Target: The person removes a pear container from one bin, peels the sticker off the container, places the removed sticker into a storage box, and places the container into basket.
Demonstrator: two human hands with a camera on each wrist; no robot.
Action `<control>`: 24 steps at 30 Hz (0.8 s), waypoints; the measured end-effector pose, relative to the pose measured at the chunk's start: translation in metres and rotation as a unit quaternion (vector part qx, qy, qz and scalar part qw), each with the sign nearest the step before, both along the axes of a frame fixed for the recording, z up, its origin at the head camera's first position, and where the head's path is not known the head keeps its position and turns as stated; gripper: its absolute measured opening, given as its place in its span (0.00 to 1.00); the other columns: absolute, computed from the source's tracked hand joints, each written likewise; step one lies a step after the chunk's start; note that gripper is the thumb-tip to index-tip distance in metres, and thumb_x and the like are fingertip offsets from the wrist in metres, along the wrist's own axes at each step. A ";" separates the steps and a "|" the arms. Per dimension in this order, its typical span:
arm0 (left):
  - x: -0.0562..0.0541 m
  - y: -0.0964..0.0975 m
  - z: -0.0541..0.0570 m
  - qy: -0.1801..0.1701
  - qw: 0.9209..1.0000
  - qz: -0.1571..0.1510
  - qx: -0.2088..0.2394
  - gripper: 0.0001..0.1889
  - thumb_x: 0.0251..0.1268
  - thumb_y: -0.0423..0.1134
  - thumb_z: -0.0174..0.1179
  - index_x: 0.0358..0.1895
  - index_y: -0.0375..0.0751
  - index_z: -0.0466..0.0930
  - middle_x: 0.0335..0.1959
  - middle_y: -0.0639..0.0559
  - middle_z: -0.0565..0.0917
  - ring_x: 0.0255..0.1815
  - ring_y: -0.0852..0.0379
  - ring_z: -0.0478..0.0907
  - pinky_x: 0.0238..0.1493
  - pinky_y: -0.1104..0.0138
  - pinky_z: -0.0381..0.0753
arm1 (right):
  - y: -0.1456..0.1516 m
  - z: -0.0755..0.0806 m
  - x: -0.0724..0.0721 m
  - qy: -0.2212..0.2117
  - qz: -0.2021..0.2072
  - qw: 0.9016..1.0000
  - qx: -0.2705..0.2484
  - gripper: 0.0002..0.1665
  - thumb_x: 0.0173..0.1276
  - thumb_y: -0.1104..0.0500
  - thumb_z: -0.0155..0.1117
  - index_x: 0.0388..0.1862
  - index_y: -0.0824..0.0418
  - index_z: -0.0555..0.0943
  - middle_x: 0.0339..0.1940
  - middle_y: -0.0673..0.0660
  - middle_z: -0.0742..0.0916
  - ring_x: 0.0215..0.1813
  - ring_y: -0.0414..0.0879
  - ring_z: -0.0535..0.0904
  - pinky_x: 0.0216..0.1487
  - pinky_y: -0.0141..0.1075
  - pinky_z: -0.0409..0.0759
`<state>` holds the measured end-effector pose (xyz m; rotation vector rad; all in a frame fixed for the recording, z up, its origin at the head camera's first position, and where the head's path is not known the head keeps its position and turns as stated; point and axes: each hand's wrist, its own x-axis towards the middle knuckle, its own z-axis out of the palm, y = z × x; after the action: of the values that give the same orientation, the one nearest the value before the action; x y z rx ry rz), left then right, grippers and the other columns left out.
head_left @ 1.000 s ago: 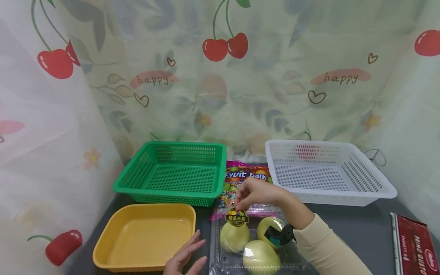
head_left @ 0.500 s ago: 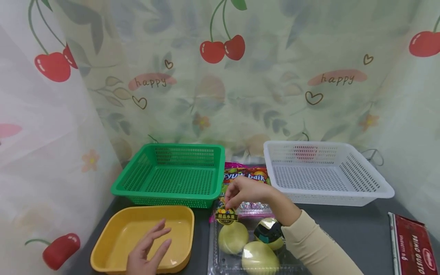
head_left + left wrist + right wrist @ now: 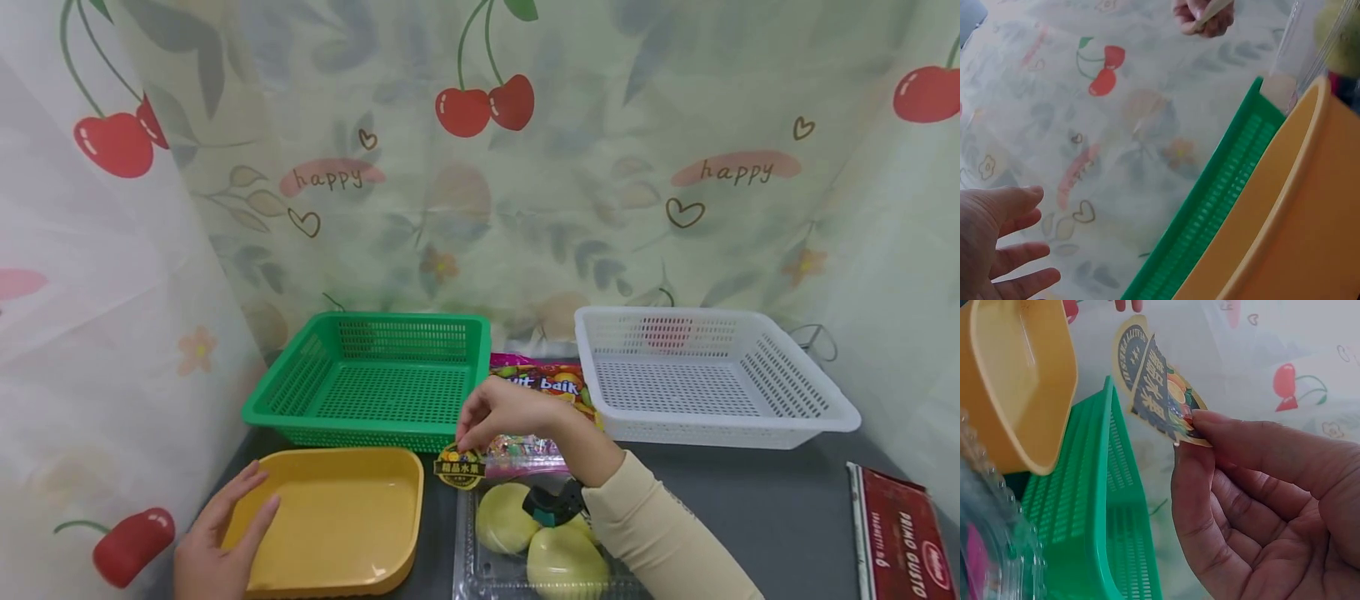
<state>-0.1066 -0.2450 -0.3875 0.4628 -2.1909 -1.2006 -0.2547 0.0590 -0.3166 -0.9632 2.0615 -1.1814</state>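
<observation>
In the head view my right hand (image 3: 506,417) pinches a black-and-gold fruit sticker (image 3: 460,467) by its top edge, between thumb and forefinger. The right wrist view shows the sticker (image 3: 1157,387) held up with its printed face visible. Below that hand lies a clear plastic fruit box (image 3: 468,575) with pale yellow-green round fruits (image 3: 567,562) inside; the watch and forearm hide part of it. My left hand (image 3: 221,533) is over the left side of the yellow tub (image 3: 337,517), fingers apart and holding nothing. In the left wrist view that hand's fingers (image 3: 1022,259) are spread.
Behind the tub stands a green plastic basket (image 3: 367,433), with a white basket (image 3: 720,429) at the back right. A colourful candy bag (image 3: 558,387) lies between them, partly covered by my right hand. A red spaghetti packet (image 3: 903,537) lies at the right edge.
My right hand has moved left with the sticker, from over the fruit box to its left edge near the green basket. My left hand has moved left across the yellow tub.
</observation>
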 end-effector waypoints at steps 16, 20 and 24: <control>-0.014 -0.067 -0.010 -0.129 0.991 -0.014 -0.019 0.26 0.63 0.49 0.58 0.63 0.44 0.71 0.65 0.42 0.72 0.69 0.60 0.64 0.66 0.66 0.63 | -0.038 0.007 0.001 -0.014 -0.006 1.000 0.000 0.05 0.61 0.66 0.64 0.34 0.68 0.84 0.31 0.58 0.88 0.28 0.40 0.81 0.39 0.36 0.83; -0.016 -0.078 -0.015 -0.154 0.988 -0.008 0.018 0.29 0.64 0.52 0.55 0.66 0.44 0.66 0.69 0.43 0.65 0.72 0.48 0.57 0.67 0.49 0.60 | -0.048 0.006 0.001 -0.025 -0.001 1.000 -0.004 0.06 0.61 0.66 0.64 0.34 0.69 0.84 0.33 0.60 0.88 0.29 0.40 0.81 0.39 0.37 0.83; -0.017 -0.084 -0.028 -0.157 0.986 0.016 0.063 0.30 0.64 0.54 0.54 0.67 0.46 0.66 0.71 0.48 0.61 0.74 0.52 0.54 0.69 0.55 0.56 | -0.056 0.006 0.004 -0.027 0.002 1.000 -0.002 0.05 0.61 0.66 0.64 0.33 0.67 0.84 0.33 0.61 0.88 0.29 0.41 0.82 0.38 0.36 0.83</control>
<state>-0.1237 -0.3294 -0.4150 0.7829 -2.3639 -1.3283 -0.2509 0.0029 -0.3103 -0.9273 2.0134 -1.1977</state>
